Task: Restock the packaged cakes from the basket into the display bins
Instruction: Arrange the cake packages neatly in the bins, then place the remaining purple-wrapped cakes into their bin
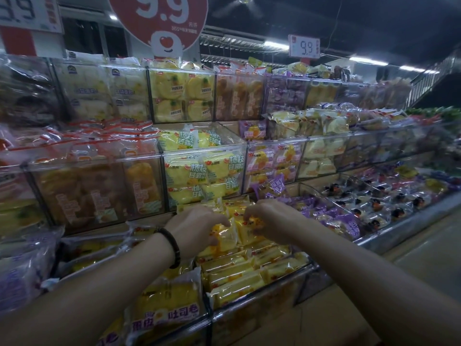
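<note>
Both my hands reach into a clear display bin (262,294) on the lowest tier, filled with several yellow packaged cakes (234,273) lying in rows. My left hand (197,227), with a dark bead bracelet on the wrist, grips a yellow cake packet (225,237) at the back of the bin. My right hand (264,213) pinches the top of the neighbouring yellow packet (249,232). The two packets stand side by side, touching. No basket is in view.
Clear bins of wrapped cakes and breads rise in three tiers behind. A purple-packet bin (331,216) lies right of my hands, a toast packet (172,303) at front left. Red 9.9 price signs (159,18) hang above. An aisle floor (424,250) runs at right.
</note>
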A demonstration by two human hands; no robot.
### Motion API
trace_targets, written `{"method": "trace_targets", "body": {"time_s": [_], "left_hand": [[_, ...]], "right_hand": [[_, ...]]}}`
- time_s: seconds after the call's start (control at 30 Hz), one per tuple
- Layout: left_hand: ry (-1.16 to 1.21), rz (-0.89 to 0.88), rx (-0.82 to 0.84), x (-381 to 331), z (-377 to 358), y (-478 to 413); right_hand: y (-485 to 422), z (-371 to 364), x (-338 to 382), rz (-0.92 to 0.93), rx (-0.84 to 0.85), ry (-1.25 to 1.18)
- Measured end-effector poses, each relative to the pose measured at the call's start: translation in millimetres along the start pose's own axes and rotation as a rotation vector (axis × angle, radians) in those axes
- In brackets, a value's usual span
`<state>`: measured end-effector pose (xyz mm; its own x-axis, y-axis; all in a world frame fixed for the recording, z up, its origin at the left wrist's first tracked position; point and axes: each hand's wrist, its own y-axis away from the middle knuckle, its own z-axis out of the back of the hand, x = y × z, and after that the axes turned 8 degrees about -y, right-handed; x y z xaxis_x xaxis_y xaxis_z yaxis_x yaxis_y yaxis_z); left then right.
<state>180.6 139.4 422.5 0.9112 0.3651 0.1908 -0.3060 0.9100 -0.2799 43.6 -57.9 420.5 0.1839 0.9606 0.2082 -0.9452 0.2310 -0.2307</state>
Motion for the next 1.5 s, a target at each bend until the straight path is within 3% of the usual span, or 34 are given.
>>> {"method": "trace_targets", "body": {"time_s": [0.33,0.5,0.67,0.87,1.1,1.23,1.37,1.5], "left_hand": [[0.06,0.025,0.01,-49,34,7],[0.178,-0.021,0.019,-89,53,1],[0.178,-0.065,0.062,-112,56,-10],[0.191,-0.136,0.108,-116,48,-38],[0.287,-0.129,0.051,-138,5,-101],[0.386,0.006,-0.083,-167,-15,-124],[0.17,0.059,-0.309,-186,-37,-130],[0.104,0.057,-0.328,-184,-55,-140]], "right_hand": [[76,10,7,-0.099,-0.194,-0.122],[131,51,-22,-0.224,-0.265,-0.333],[170,82,-60,-0.347,-0.346,-0.325],[180,77,-75,-0.434,-0.324,-0.306],[163,43,-87,-0.487,-0.293,-0.245],[159,37,-103,-0.524,-0.348,-0.294],[151,34,-125,-0.488,-0.388,-0.338],[118,40,-165,-0.412,-0.367,-0.346]]}}
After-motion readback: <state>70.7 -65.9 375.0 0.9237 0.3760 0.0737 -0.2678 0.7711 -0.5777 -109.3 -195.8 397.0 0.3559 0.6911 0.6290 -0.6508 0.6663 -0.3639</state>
